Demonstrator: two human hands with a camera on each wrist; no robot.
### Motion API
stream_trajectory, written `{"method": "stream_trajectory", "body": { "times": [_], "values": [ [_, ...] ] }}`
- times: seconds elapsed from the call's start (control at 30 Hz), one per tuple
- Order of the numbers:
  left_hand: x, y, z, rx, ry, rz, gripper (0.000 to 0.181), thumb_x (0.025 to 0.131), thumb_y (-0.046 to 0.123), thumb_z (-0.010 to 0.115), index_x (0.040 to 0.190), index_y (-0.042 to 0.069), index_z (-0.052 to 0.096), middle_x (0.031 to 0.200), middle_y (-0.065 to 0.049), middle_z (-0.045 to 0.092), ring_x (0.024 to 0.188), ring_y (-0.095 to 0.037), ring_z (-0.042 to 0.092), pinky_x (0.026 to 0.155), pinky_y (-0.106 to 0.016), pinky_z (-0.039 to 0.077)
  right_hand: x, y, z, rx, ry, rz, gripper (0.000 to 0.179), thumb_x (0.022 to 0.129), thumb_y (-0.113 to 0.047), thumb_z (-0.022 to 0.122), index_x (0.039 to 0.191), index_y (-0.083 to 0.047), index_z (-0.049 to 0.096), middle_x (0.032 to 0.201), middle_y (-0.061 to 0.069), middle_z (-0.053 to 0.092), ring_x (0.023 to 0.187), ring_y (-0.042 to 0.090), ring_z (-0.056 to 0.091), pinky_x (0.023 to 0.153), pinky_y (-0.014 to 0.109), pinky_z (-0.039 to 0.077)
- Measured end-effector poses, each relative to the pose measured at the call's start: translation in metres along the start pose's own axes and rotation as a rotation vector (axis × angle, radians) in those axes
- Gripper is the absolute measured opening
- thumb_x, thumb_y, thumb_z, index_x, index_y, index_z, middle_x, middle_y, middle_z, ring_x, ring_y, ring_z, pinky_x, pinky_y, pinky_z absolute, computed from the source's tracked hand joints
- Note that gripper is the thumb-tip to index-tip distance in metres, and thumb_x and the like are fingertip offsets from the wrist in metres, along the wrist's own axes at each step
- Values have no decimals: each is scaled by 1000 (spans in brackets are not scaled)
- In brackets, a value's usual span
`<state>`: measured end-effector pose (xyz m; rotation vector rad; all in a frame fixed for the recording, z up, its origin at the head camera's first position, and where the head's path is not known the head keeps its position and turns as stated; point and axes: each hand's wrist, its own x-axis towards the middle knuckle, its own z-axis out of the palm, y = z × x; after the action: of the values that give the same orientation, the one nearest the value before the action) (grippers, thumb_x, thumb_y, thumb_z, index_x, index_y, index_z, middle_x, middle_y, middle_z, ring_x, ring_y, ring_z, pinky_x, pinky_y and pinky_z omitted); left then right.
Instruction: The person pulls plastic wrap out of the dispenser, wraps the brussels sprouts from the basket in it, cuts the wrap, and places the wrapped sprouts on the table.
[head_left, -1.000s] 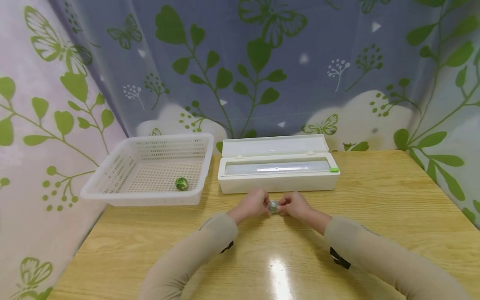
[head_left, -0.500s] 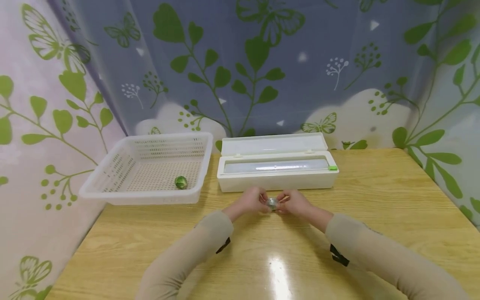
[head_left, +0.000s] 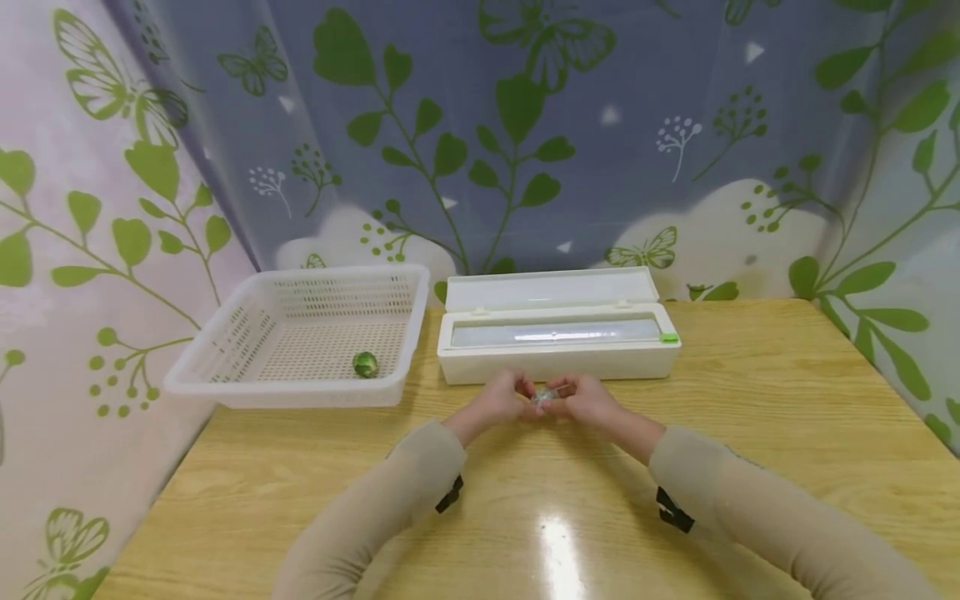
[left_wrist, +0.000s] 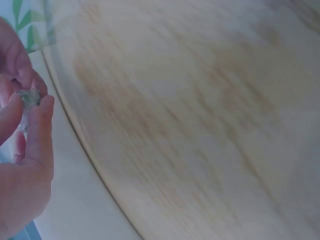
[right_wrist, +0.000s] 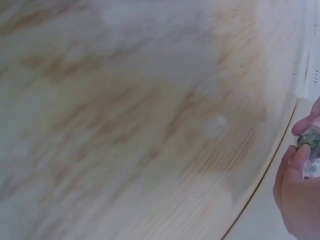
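The person wears 2 long sleeves of a plain beige colour, the left sleeve point(head_left: 367, 517) and the right sleeve point(head_left: 772, 517). The cloth looks thin and smooth, and farther up each arm it makes several soft folds. Along the upper side of the right sleeve there is 1 grey line, too faint to identify. Below the sleeve ends appear 2 small black pieces with angular edges, the left black piece point(head_left: 449, 495) and the right black piece point(head_left: 675, 511). The left hand point(head_left: 497, 402) and the right hand point(head_left: 589, 403) are bare.
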<state>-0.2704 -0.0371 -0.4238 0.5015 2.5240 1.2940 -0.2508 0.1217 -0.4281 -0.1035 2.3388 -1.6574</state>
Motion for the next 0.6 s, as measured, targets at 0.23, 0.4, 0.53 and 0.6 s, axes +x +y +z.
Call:
{"method": "stream_trajectory", "body": {
  "times": [0.23, 0.4, 0.53, 0.6],
  "values": [
    [-1, 4, 2, -86, 10, -40, 22, 68, -1, 73, 80, -2, 55, 76, -7, 57, 70, -15, 51, 57, -22, 44, 0, -2, 0, 12, 16, -16, 34, 78, -1, 64, 108, 9, 50, 101, 21, 57, 92, 27, 52, 75, 33, 43],
    [-2, 2, 3, -97, 32, -53, 20, 68, -1, 73, 76, -2, 54, 70, -4, 52, 63, -12, 46, 51, -20, 39, 0, -4, -2, 48, 10, -38, 36, 75, 5, 64, 106, 12, 47, 99, 23, 58, 87, 24, 53, 74, 31, 45],
    [-2, 3, 2, -125, 73, -86, 22, 68, 4, 74, 76, 0, 54, 72, -2, 51, 64, -11, 46, 52, -20, 39, 3, -7, -7, 51, -2, -79, 37, 76, 3, 64, 107, 14, 47, 103, 24, 56, 90, 25, 53, 78, 33, 45],
    [-2, 5, 1, -149, 88, -99, 22, 69, 9, 74, 77, 0, 56, 74, -2, 53, 65, -12, 47, 54, -22, 41, 3, -7, -11, 67, -23, -96, 37, 78, 1, 63, 109, 14, 47, 106, 25, 55, 95, 27, 53, 80, 35, 44]
  ]
}}
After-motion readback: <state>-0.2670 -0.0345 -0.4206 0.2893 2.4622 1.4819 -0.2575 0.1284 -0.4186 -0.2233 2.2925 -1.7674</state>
